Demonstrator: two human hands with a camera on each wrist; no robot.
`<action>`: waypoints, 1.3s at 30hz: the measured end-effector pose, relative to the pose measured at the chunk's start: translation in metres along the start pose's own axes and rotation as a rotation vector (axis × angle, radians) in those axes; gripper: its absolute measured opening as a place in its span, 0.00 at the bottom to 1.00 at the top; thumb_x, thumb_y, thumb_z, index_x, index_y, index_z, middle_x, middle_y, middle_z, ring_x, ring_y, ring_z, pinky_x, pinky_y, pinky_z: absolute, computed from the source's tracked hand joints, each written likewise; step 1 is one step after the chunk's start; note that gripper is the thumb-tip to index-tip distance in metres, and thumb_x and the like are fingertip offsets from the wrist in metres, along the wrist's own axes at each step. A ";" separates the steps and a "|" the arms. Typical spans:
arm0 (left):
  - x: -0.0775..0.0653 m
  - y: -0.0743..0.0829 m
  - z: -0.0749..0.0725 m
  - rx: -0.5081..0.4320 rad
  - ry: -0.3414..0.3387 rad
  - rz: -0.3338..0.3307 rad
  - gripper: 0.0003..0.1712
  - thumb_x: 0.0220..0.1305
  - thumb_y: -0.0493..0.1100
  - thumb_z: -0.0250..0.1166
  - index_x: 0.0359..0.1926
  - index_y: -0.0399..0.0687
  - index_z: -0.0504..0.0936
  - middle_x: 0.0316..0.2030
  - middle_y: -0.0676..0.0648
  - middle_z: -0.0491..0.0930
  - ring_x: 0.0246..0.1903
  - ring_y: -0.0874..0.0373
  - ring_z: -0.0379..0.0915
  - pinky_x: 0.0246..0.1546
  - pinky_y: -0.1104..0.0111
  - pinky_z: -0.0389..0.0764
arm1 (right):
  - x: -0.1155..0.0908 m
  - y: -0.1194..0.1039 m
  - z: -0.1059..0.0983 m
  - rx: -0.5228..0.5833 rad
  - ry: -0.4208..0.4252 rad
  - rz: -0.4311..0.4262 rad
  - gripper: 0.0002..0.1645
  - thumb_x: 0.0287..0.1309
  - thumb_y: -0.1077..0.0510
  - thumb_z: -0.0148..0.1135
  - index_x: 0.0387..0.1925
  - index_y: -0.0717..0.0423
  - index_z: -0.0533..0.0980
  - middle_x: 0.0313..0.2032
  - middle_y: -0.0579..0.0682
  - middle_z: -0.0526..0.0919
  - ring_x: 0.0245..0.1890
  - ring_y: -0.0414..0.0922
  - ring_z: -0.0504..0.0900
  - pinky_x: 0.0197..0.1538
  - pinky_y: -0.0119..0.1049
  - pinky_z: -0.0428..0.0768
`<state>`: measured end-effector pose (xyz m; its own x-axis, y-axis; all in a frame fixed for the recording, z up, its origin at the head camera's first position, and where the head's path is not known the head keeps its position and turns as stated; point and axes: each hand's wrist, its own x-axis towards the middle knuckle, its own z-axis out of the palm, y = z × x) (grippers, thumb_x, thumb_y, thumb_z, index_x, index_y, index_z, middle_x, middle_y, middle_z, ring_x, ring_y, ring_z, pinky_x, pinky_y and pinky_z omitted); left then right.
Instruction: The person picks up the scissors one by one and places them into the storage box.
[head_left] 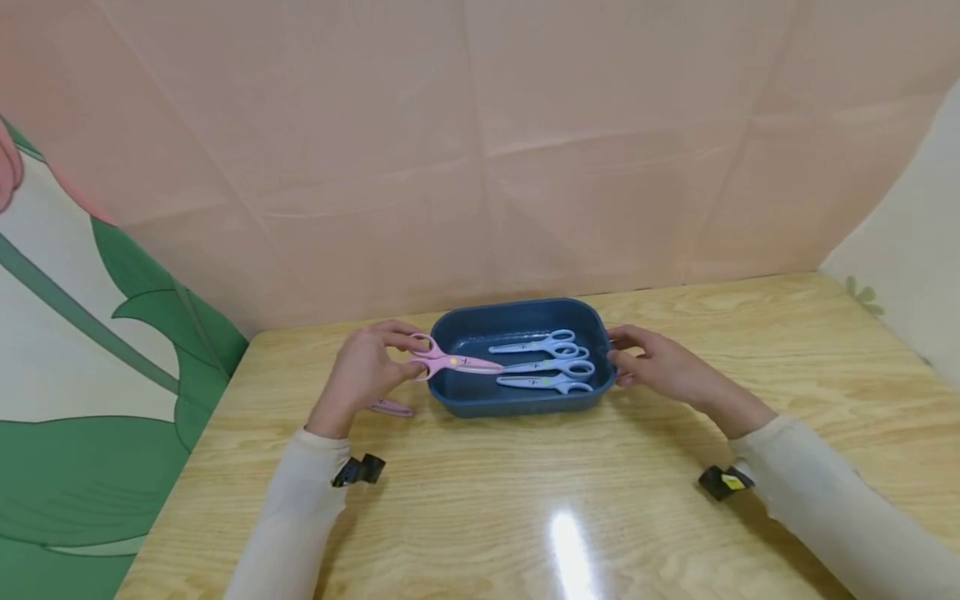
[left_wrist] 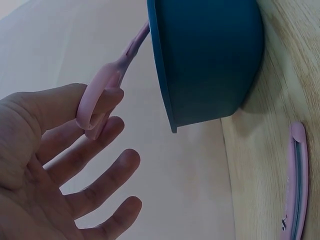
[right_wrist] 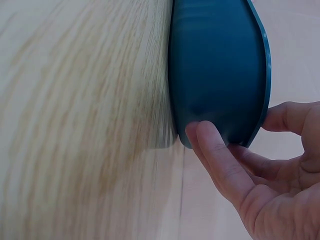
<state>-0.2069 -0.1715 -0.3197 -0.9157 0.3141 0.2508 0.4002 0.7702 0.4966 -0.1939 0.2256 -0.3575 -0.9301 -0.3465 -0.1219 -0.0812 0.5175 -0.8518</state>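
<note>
My left hand (head_left: 367, 364) pinches pink scissors (head_left: 468, 364) by their handle loops, with the other fingers spread in the left wrist view. The blades reach over the left rim of a dark blue tub (head_left: 517, 407), pointing right. Inside the tub lie three light blue scissors (head_left: 551, 365), handles toward the right. My right hand (head_left: 660, 362) holds the tub's right end, one digit at the rim and other fingers against the outer wall (right_wrist: 220, 75). Another pink pair of scissors (left_wrist: 297, 185) lies on the table beside the tub, partly hidden by my left hand in the head view.
The tub stands on a wood-grain table (head_left: 465, 500) near its back edge. A pinkish covering (head_left: 480, 167) rises behind it. A wall with painted green leaves (head_left: 90, 467) borders the left side, and a pale wall (head_left: 907, 225) the right.
</note>
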 end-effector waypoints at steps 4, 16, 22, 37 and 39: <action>0.002 0.003 0.000 -0.006 -0.005 -0.011 0.11 0.53 0.41 0.76 0.40 0.52 0.91 0.52 0.51 0.85 0.50 0.50 0.81 0.46 0.58 0.80 | 0.000 0.001 0.000 0.004 0.003 -0.008 0.30 0.75 0.58 0.49 0.70 0.69 0.59 0.64 0.72 0.67 0.47 0.48 0.84 0.49 0.39 0.86; 0.008 0.011 0.005 0.002 -0.047 -0.022 0.11 0.52 0.45 0.77 0.39 0.54 0.92 0.52 0.50 0.85 0.57 0.48 0.77 0.60 0.53 0.76 | 0.001 0.001 -0.001 -0.002 0.003 -0.010 0.30 0.75 0.57 0.49 0.70 0.69 0.59 0.64 0.72 0.68 0.47 0.48 0.84 0.49 0.40 0.86; 0.010 0.009 0.010 0.038 -0.002 0.039 0.10 0.49 0.44 0.78 0.35 0.52 0.92 0.49 0.49 0.85 0.57 0.48 0.73 0.64 0.54 0.71 | 0.000 0.002 -0.001 0.000 0.002 -0.013 0.30 0.75 0.57 0.49 0.70 0.69 0.59 0.64 0.72 0.69 0.47 0.48 0.84 0.49 0.39 0.87; 0.009 0.007 0.019 0.033 -0.041 -0.016 0.10 0.52 0.45 0.77 0.38 0.56 0.92 0.51 0.53 0.86 0.58 0.49 0.76 0.60 0.54 0.76 | 0.001 0.006 -0.002 0.001 0.002 -0.007 0.30 0.75 0.57 0.49 0.70 0.69 0.59 0.63 0.73 0.68 0.43 0.46 0.85 0.48 0.38 0.87; 0.009 0.006 0.019 0.036 -0.039 -0.016 0.10 0.52 0.44 0.77 0.38 0.55 0.92 0.52 0.53 0.86 0.58 0.49 0.76 0.61 0.54 0.75 | 0.002 0.006 -0.001 0.004 0.002 -0.008 0.30 0.75 0.57 0.49 0.70 0.69 0.59 0.63 0.73 0.68 0.43 0.46 0.85 0.48 0.38 0.87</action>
<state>-0.2132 -0.1532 -0.3301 -0.9228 0.3228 0.2104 0.3850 0.7941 0.4702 -0.1966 0.2287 -0.3622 -0.9301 -0.3489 -0.1145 -0.0869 0.5121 -0.8545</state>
